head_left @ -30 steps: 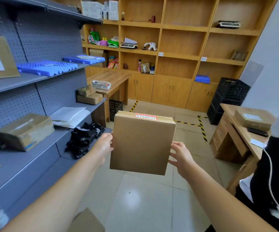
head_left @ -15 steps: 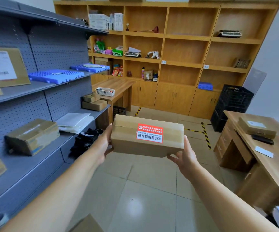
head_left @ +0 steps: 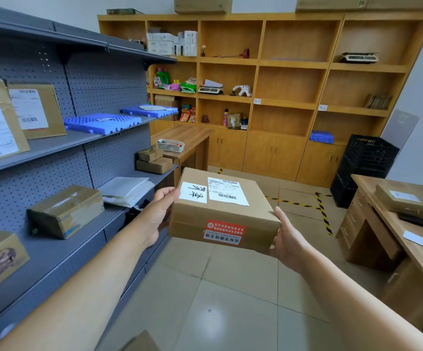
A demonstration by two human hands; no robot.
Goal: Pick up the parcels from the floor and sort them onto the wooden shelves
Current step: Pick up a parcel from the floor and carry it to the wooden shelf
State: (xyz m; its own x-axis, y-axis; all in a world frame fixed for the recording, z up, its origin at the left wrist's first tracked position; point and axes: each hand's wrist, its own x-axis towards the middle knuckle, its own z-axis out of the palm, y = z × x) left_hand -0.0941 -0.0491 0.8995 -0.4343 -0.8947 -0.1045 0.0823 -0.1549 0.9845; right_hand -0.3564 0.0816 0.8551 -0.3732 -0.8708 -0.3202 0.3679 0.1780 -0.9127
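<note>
Between left hand [head_left: 157, 216] and right hand [head_left: 289, 243], parcel [head_left: 224, 211] clasped flat, label up; wooden shelves [head_left: 276, 62] well ahead, straight beyond.

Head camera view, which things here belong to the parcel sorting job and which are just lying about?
Part of the job:
cardboard parcel, held between left hand and right hand
wooden shelves

Just lying about:
blue plastic trays
black crate
white basket
weighing scale
</note>
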